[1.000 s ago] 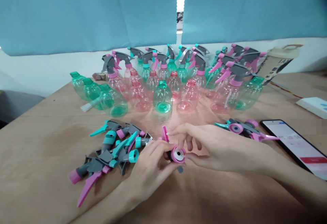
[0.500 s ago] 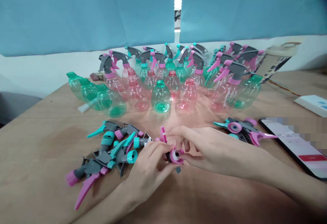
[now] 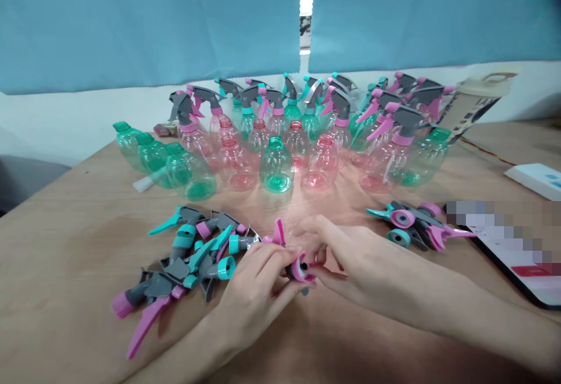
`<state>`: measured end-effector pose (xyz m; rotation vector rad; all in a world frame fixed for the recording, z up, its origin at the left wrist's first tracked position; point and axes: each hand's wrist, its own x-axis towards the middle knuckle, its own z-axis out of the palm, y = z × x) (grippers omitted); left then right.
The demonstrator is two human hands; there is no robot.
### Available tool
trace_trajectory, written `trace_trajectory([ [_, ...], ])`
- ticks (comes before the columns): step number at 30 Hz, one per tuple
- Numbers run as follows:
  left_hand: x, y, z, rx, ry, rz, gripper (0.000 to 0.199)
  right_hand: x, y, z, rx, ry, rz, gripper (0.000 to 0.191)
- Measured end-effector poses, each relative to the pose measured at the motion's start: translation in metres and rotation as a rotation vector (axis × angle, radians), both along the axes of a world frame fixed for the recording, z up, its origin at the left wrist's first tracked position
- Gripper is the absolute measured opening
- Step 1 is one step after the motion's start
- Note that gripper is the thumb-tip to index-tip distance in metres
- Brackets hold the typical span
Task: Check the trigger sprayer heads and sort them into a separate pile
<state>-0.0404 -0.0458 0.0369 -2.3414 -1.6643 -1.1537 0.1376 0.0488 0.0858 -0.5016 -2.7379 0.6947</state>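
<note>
My left hand (image 3: 258, 290) is closed around a grey and pink trigger spray head (image 3: 302, 268), its pink collar facing right with a dark hole showing inside. The pink trigger (image 3: 277, 233) sticks up above the fingers. My right hand (image 3: 346, 252) is closed at the collar, thumb and fingertips at its opening; whether a small part is pinched there I cannot tell. On the table left of the hands lies a pile of spray heads (image 3: 175, 270) in grey, teal and pink. A smaller pile of spray heads (image 3: 414, 226) lies beyond my right forearm.
Green bottles (image 3: 276, 168) and pink bottles (image 3: 319, 168) stand behind the hands, several open-necked. Further bottles carry spray heads (image 3: 405, 121). A phone (image 3: 512, 261) lies at the right, with a white box (image 3: 534, 178) and a tilted cup (image 3: 473, 103) behind it.
My right fingertips have shifted slightly at the collar. The spray head has turned a little in my left hand. The bottles and piles have stayed put.
</note>
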Motion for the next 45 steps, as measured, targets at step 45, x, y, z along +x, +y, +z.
trace_trajectory([
  [45,0.005,-0.001,0.013,0.176,0.042,0.061,0.014,0.003,-0.006,-0.003,0.002,0.212,-0.009,0.009],
])
